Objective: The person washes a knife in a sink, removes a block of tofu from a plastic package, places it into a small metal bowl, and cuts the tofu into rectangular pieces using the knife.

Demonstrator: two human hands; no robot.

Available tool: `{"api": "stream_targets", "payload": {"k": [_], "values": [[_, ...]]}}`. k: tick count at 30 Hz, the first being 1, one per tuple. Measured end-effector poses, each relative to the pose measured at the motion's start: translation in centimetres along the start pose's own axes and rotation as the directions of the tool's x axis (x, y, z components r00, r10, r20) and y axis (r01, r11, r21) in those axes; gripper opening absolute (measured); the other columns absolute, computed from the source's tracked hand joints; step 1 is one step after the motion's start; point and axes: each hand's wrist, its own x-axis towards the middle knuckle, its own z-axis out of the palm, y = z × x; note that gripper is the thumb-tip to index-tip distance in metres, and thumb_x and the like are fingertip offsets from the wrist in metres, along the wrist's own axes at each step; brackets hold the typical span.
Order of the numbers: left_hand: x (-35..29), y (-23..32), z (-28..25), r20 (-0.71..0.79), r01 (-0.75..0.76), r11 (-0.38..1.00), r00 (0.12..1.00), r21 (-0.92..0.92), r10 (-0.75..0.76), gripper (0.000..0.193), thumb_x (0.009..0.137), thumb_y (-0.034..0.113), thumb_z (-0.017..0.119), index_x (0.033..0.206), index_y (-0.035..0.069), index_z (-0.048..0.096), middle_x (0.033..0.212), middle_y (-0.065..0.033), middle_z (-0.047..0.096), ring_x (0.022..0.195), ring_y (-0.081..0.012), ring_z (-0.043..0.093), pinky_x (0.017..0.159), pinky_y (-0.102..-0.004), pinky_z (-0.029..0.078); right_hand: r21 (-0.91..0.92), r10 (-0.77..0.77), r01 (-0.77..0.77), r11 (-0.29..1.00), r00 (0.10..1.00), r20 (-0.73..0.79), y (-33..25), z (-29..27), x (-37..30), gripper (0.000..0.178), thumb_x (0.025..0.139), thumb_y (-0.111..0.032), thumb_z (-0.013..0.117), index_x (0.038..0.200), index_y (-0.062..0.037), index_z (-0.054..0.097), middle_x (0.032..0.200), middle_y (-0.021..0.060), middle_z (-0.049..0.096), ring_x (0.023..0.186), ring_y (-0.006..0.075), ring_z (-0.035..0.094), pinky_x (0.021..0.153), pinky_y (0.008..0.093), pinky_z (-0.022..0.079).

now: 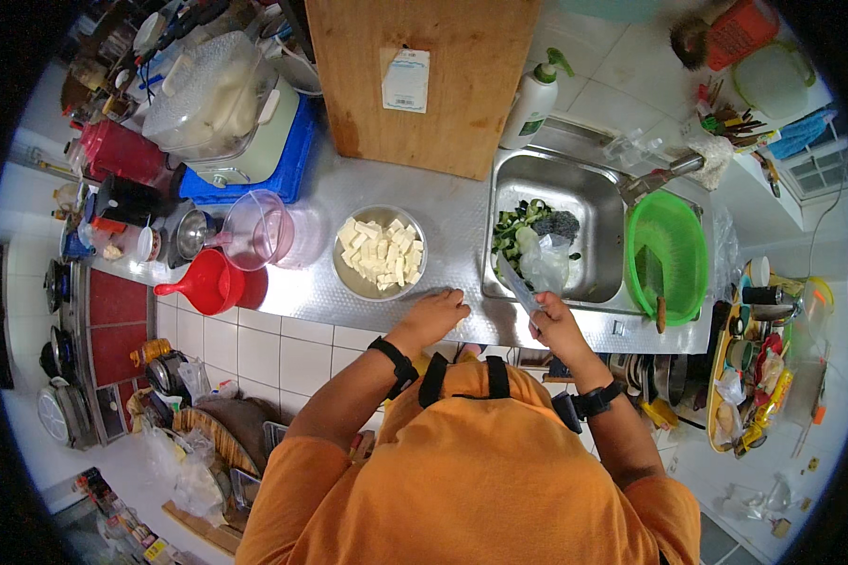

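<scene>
My right hand point(559, 326) grips a knife point(519, 287) by its handle at the front rim of the sink point(601, 188). Its blade slants up and left over the basin's near left corner. Dark green vegetable peelings point(511, 235) lie in the basin beside a crumpled clear plastic bag point(545, 262) and a dark scouring pad point(558, 224). At the counter's front edge, my left hand point(432, 318) is closed, its fingers curled with nothing showing in them. Just beyond it stands a metal bowl point(350, 281) of white cut pieces point(383, 252), apart from the hand.
A green plastic basket point(695, 254) stands at the sink's right, below the faucet point(658, 179). Behind the counter rises a wooden board point(424, 94), with a pump bottle point(532, 104) beside it. Leftward are a red dipper point(219, 285), a clear pink pitcher point(252, 231) and a lidded steamer point(221, 104).
</scene>
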Motion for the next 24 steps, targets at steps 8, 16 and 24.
{"api": "stream_targets", "payload": {"k": [8, 16, 24], "values": [[0.9, -1.0, 0.2, 0.201, -0.152, 0.985, 0.97, 0.076, 0.134, 0.013, 0.078, 0.009, 0.047, 0.09, 0.005, 0.051, 0.095, -0.0136, 0.055, 0.093, -0.0294, 0.055, 0.079, -0.0379, 0.047, -0.016, 0.032, -0.033, 0.999, 0.999, -0.039, 0.4, 1.7, -0.6, 0.019, 0.087, -0.006, 0.045, 0.106, -0.0045, 0.044, 0.058, 0.0015, 0.048, 0.046, 0.0085, 0.041, 0.043, 0.0226, 0.032], [-4.8, -3.6, -9.1, -0.19, 0.241, 0.871, 0.918, -0.429, -0.347, 0.012, 0.081, 0.013, 0.057, 0.091, 0.007, 0.058, 0.1, -0.008, 0.057, 0.096, -0.0276, 0.054, 0.08, -0.0375, 0.044, 0.008, 0.054, -0.054, 0.999, 0.999, -0.001, -2.4, 4.8, -0.9, 0.022, 0.088, -0.004, 0.044, 0.11, -0.0055, 0.044, 0.061, 0.0006, 0.048, 0.052, 0.0084, 0.042, 0.048, 0.0237, 0.035], [-7.5, -6.4, -12.9, -0.512, 0.186, 0.974, 0.829, -0.131, -0.227, 0.026, 0.079, 0.015, 0.06, 0.105, 0.012, 0.062, 0.118, -0.0086, 0.051, 0.112, -0.0303, 0.043, 0.095, -0.039, 0.036, -0.776, -0.526, 0.421, 0.47, 0.84, 0.137, -6.1, 12.3, 2.3, 0.03, 0.08, -0.008, 0.052, 0.11, -0.0103, 0.05, 0.082, 0.015, 0.059, 0.066, 0.0336, 0.059, 0.057, 0.0399, 0.048]]}}
